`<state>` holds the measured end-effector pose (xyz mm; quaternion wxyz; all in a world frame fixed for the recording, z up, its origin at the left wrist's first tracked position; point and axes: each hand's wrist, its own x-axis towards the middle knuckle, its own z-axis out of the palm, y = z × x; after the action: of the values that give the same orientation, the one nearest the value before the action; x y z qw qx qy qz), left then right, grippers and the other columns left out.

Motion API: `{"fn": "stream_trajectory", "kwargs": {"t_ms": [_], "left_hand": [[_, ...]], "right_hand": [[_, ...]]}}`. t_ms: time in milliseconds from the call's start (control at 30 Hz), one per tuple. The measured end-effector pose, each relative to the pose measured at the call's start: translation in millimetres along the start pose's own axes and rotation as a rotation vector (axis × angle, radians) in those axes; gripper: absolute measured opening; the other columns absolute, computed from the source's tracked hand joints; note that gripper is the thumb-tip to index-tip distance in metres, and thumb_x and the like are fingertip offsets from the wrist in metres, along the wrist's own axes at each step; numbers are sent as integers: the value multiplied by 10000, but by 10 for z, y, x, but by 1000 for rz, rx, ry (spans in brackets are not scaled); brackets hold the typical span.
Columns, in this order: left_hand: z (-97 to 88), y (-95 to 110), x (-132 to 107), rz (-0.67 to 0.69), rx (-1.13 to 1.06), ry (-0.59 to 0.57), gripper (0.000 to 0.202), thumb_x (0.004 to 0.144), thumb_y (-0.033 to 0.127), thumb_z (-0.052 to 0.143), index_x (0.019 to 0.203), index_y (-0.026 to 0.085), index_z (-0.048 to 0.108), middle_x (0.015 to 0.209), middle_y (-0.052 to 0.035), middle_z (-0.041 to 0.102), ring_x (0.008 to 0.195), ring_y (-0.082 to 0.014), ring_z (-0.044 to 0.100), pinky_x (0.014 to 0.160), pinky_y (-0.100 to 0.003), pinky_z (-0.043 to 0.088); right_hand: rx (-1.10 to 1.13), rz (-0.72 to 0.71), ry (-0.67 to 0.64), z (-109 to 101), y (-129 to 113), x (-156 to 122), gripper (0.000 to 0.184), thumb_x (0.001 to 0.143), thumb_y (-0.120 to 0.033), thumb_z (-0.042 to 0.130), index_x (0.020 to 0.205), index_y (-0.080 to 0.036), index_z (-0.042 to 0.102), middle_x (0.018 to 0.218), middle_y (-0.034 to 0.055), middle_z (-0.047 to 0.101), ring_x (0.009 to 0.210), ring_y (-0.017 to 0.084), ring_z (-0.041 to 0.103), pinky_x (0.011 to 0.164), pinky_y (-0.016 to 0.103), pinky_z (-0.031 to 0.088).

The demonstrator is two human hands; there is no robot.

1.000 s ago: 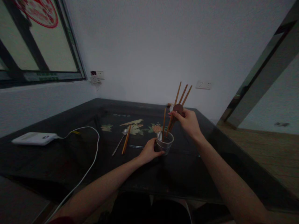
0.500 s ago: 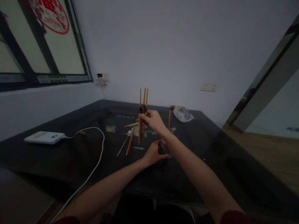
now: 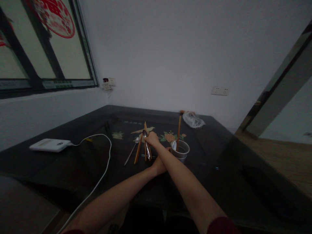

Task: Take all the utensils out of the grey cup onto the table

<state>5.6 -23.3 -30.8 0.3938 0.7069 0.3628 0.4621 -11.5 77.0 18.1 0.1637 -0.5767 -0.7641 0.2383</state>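
My right hand (image 3: 152, 139) is closed around a metal spoon (image 3: 147, 146) and some wooden chopsticks (image 3: 145, 155), held low over the dark table. Just left of them, another pair of chopsticks (image 3: 137, 152) and a second metal spoon (image 3: 130, 154) lie on the tabletop. A clear cup (image 3: 181, 156) stands upright to the right, with a wooden chopstick (image 3: 178, 130) and a shiny piece I cannot make out sticking up in it. My left hand (image 3: 159, 165) grips the cup's left side; my right forearm covers most of its fingers.
A white power bank (image 3: 50, 145) with a white cable (image 3: 107, 159) occupies the table's left side. Near the wall rests a crumpled plastic bag (image 3: 193, 120). A dark flat object (image 3: 263, 185) lies at the right. The wall borders the table's far edge.
My right hand has come down toward the table with the spoon and chopsticks, which were raised before. The cup now shows more fully beside my right forearm.
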Motion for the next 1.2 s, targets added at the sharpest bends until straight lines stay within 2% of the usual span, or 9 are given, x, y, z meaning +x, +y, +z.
{"fn": "stream_trajectory", "kwargs": {"t_ms": [100, 167, 333, 533, 800, 1067, 1200], "left_hand": [[-10, -66, -11, 7, 22, 9, 467, 732, 292, 668, 1152, 158, 512, 1113, -103, 604, 1012, -256, 555, 915, -365, 439], [-15, -110, -11, 12, 48, 24, 502, 723, 286, 677, 1174, 170, 489, 1133, -102, 586, 1022, -252, 547, 925, -364, 433], [-19, -153, 2, 45, 106, 13, 544, 704, 296, 688, 1188, 187, 464, 1163, -96, 558, 1062, -234, 528, 963, -369, 417], [-15, -89, 4, 45, 157, 23, 609, 665, 340, 717, 1196, 155, 483, 1171, -119, 561, 1088, -284, 516, 973, -377, 408], [-10, -76, -6, 19, 163, 25, 635, 658, 348, 720, 1206, 150, 468, 1167, -123, 558, 1076, -280, 518, 957, -385, 414], [-18, -201, 14, 14, 225, 4, 626, 689, 401, 680, 1213, 157, 439, 1192, -131, 535, 1098, -290, 497, 973, -417, 387], [-18, -244, 23, 42, 257, 14, 609, 691, 399, 677, 1195, 142, 452, 1173, -138, 545, 1085, -299, 503, 959, -412, 398]], "right_hand": [[-31, 65, 13, 66, -6, 15, 466, 713, -320, 637, 1104, -69, 600, 1196, 254, 566, 1049, 330, 601, 806, 384, 505], [-42, 85, 10, 103, -7, 19, 509, 723, -318, 632, 1158, -60, 568, 1241, 267, 530, 1069, 332, 589, 824, 386, 499], [-62, 88, -22, 161, 13, 11, 444, 779, -305, 582, 1166, -88, 570, 1170, 227, 598, 1067, 315, 593, 842, 378, 491], [-85, 66, -28, 176, 43, -36, 344, 830, -287, 517, 1111, -113, 611, 1164, 202, 612, 1060, 301, 599, 838, 376, 491], [-108, 44, -7, 122, 21, -104, 399, 784, -316, 587, 1116, -96, 599, 1160, 203, 615, 1034, 308, 613, 824, 360, 495], [-151, 0, -2, 121, 12, -177, 365, 844, -311, 530, 1159, -129, 554, 1142, 192, 624, 1048, 296, 610, 823, 377, 494], [-184, -18, -7, 96, -20, -224, 502, 768, -290, 654, 1216, -129, 492, 1158, 190, 612, 1054, 298, 605, 827, 382, 493]]}}
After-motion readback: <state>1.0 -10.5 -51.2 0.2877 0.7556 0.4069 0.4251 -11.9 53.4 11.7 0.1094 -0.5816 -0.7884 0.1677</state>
